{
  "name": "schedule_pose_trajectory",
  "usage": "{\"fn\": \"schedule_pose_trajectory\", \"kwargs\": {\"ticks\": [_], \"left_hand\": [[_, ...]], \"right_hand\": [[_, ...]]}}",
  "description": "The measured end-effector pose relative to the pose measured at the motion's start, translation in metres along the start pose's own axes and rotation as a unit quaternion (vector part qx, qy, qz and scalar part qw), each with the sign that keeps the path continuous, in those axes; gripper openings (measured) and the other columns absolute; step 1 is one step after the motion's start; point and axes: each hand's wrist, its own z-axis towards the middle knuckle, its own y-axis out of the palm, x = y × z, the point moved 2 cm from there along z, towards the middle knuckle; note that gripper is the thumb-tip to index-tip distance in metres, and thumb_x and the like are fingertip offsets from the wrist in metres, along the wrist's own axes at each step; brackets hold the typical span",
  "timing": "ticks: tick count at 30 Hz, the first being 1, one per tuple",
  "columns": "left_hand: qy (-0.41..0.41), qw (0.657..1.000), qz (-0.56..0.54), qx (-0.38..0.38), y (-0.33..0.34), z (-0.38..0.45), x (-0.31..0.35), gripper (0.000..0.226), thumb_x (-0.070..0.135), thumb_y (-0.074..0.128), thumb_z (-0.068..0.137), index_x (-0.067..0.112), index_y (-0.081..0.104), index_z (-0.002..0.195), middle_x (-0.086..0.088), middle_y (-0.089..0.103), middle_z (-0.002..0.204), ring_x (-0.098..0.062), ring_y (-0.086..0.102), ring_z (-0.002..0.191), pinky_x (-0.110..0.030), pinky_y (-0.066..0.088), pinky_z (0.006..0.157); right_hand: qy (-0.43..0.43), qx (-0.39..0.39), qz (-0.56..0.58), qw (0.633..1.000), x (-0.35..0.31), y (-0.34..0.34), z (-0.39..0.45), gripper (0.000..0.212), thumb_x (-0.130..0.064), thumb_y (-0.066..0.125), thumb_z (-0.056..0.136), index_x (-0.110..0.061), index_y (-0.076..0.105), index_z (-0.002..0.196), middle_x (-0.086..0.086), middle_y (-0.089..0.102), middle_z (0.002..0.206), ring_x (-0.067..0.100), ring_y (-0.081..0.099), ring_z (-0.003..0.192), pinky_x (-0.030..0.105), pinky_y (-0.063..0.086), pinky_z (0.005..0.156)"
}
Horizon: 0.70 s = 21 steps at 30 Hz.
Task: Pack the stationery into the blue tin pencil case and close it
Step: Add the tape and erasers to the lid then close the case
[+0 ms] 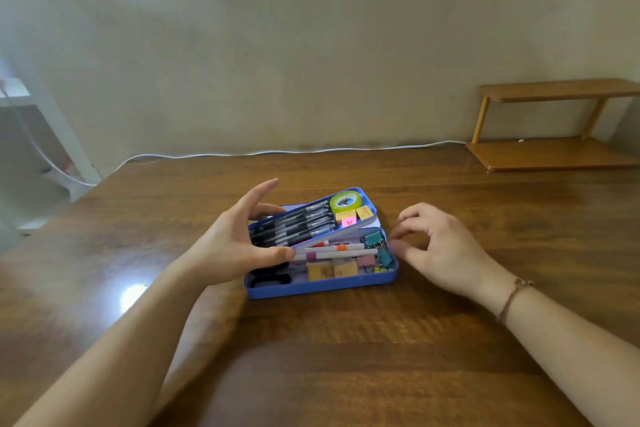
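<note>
Blue tin pencil case (320, 284) sits mid-desk (346, 357), its upper tray (311, 218) of black pens (294, 227) tilted over the bottom compartment. The left hand (232, 243) pinches the tray's left end; the right hand (436, 246) hovers just beside the case, fingers loosely curled, holding nothing. Lowered carelessly, the tray could jam on the white pens (341, 251) or binder clips (379, 250) beneath, or spill its pens.

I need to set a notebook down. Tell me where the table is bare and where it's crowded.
Bare wood lies between the tin and the near edge, between the two forearms, and behind the tin up to the white cable. Also right of the right hand, before the wooden shelf. Crowded: around the tin, flanked by the left hand.
</note>
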Motion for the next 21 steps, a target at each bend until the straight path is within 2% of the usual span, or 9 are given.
{"fn": "schedule_pose_trajectory", "kwargs": {"ticks": [2,4,8,11,17,21], "left_hand": [[-0.003,1.0,0.001,0.001,-0.003,-0.002,-0.003,0.102,0.045,0.085,0.06,0.054,0.024,0.141,0.019,0.061,0.122,0.005,0.054,0.116,-0.004,0.045,0.079],[-0.007,1.0,0.003,0.002,-0.004,-0.003,-0.005,0.1,0.033,0.086,0.066,0.054,0.023,0.141,0.019,0.06,0.122,0.004,0.054,0.116,-0.002,0.045,0.078],[-0.008,1.0,0.004,0.004,-0.004,-0.005,-0.009,0.098,0.031,0.086,0.068,0.056,0.023,0.14,0.018,0.06,0.123,0.004,0.054,0.117,0.0,0.043,0.078],[-0.008,1.0,0.0,0.0,-0.002,-0.004,-0.009,0.099,0.031,0.085,0.068,0.054,0.023,0.141,0.018,0.06,0.122,0.008,0.053,0.115,0.002,0.042,0.077],[-0.006,1.0,0.0,-0.006,-0.003,-0.004,-0.008,0.097,0.033,0.084,0.069,0.055,0.021,0.14,0.017,0.059,0.124,0.003,0.055,0.115,-0.001,0.045,0.077],[-0.005,1.0,0.0,-0.008,-0.004,-0.003,-0.006,0.099,0.033,0.084,0.069,0.052,0.021,0.143,0.016,0.058,0.125,0.001,0.055,0.116,-0.002,0.046,0.076]], "right_hand": [[0.026,-0.06,-0.063,0.996,-0.011,0.005,-0.001,0.021,-0.047,0.071,0.077,-0.032,0.072,0.09,-0.018,0.054,0.107,0.005,0.053,0.101,0.033,0.052,0.08],[0.051,-0.082,-0.106,0.99,-0.017,0.006,0.002,0.031,-0.055,0.069,0.074,-0.034,0.07,0.097,-0.02,0.051,0.112,0.005,0.051,0.104,0.031,0.052,0.076],[0.077,-0.116,-0.128,0.982,-0.026,0.004,0.009,0.03,-0.049,0.07,0.077,-0.036,0.069,0.104,-0.018,0.05,0.119,0.008,0.046,0.109,0.028,0.049,0.075],[0.086,-0.149,-0.115,0.978,-0.031,0.003,0.012,0.025,-0.041,0.073,0.079,-0.034,0.07,0.103,-0.015,0.05,0.12,0.009,0.044,0.112,0.028,0.047,0.082],[0.08,-0.109,-0.094,0.986,-0.032,0.001,0.009,0.014,-0.033,0.075,0.079,-0.035,0.065,0.089,-0.014,0.054,0.111,0.01,0.042,0.106,0.028,0.043,0.082],[0.093,-0.088,-0.062,0.99,-0.031,-0.002,0.015,0.012,-0.029,0.074,0.079,-0.032,0.068,0.09,-0.013,0.065,0.092,0.005,0.054,0.087,0.022,0.044,0.066]]}}
